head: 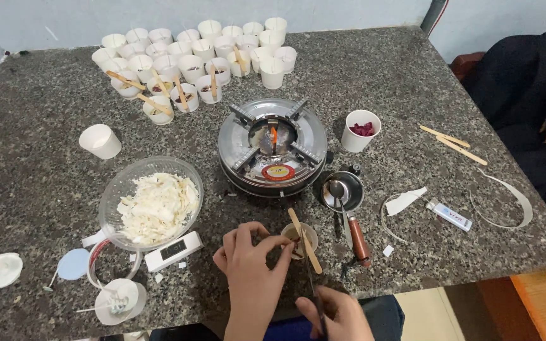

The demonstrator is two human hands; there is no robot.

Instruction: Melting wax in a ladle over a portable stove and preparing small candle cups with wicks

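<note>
Left hand (pixel 251 259) pinches the small cup (pixel 299 240) near the table's front edge | right hand (pixel 336 314) grips a thin dark tool (pixel 311 278), a wooden stick (pixel 304 241) lies across the cup | little stove (pixel 273 146) and small pan (pixel 344 192) stand close behind, bowl of white flakes (pixel 153 203) to the left | bare room at the right | speckled stone table (pixel 406 82), many white cups (pixel 191 57) at the back.

A round red label (pixel 279 172) fronts the stove; the white scale's dark screen (pixel 172 249) sits under the bowl.

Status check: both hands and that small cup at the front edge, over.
Left hand pinching small cup rim. Right hand gripping thin dark tool aimed at cup. Wooden stick lies across it. Small pot close behind.
</note>
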